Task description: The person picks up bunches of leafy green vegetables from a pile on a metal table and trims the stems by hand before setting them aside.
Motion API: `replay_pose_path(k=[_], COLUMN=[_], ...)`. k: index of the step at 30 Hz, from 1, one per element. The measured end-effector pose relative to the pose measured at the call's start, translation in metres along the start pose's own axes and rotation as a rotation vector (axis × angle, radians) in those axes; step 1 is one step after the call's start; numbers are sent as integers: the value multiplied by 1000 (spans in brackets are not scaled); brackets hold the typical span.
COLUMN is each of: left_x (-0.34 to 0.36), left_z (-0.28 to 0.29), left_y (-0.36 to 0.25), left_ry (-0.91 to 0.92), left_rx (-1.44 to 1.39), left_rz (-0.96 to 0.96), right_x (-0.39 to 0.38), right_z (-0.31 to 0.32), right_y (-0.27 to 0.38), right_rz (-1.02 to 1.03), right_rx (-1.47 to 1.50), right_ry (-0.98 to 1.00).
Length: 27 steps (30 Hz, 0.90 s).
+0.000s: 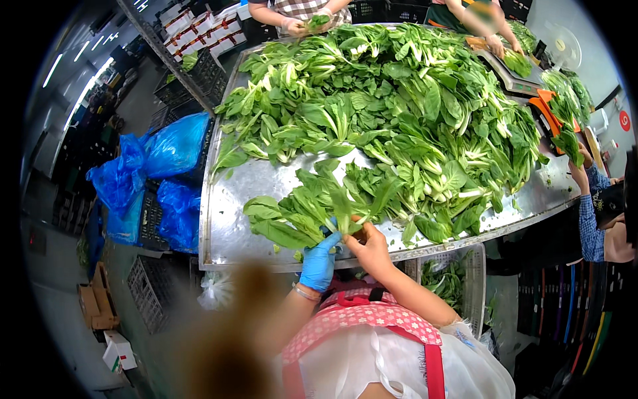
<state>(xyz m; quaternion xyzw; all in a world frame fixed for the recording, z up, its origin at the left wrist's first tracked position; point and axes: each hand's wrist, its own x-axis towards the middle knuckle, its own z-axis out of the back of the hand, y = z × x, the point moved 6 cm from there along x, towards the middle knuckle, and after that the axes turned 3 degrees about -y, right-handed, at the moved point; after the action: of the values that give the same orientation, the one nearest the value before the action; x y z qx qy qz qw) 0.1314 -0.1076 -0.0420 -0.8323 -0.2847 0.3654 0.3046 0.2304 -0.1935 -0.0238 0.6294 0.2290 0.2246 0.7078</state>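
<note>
My left hand (319, 259), in a blue glove, grips leafy green vegetables (282, 226) at the near edge of the steel table (226, 199). My right hand (364, 246) is bare and closed beside it, thumb and fingers pinched on the pale base of a leafy stalk (344, 213); part of that base is hidden by the fingers. A large heap of the same greens (392, 100) with pale stems covers much of the metal top beyond both hands.
Blue bags (173, 146) rest on black crates at left; a plastic crate (448, 286) holds greens below the table. Two co-workers' hands (296, 26) (495, 45) work across the table, another's (578, 169) at right. A scale (512, 80) and orange tool (545, 113) sit right.
</note>
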Motion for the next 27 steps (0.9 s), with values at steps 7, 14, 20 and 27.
replay_pose_path(k=[7, 14, 20, 27], left_x=[4, 8, 33, 29], left_z=[11, 24, 68, 100], left_y=[0, 5, 1, -97], left_ry=[13, 20, 72, -93], left_rx=[32, -143, -483, -374], left_rz=[-43, 94, 292, -185], right_x=[-4, -8, -23, 29], right_z=[-3, -12, -13, -8], right_y=[15, 25, 59, 38], right_rz=[255, 260, 583, 648], right_rx=[-220, 18, 192, -725], right_ry=[22, 24, 73, 37])
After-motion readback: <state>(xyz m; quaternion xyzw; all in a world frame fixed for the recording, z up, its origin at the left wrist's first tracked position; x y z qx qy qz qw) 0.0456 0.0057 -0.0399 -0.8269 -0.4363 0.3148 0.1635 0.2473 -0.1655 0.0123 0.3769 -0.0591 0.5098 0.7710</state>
